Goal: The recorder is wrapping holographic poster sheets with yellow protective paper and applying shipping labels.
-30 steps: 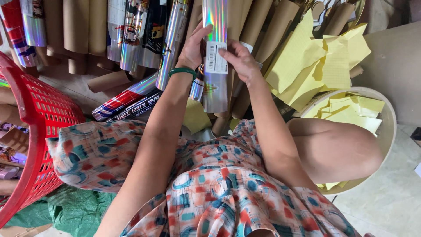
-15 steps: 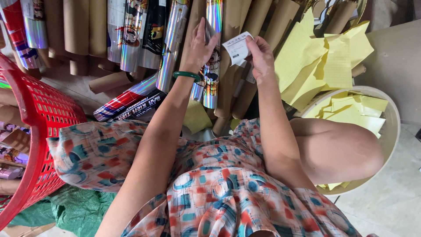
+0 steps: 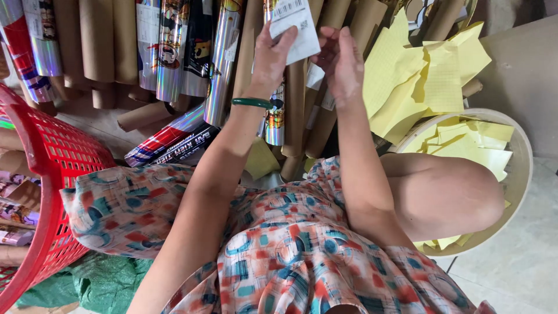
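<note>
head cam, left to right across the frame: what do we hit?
red plastic basket → holographic foil rolls → left hand → white barcode label → right hand → yellow paper sheets → round cream tub

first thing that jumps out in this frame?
The two raised hands at top centre: the left hand, with a green bangle on its wrist, pinches a white label, and the right hand is close beside it. Behind them stand shiny holographic rolls among brown cardboard tubes. A red basket sits at the left edge, and crumpled yellow backing sheets pile up on the right.
</note>
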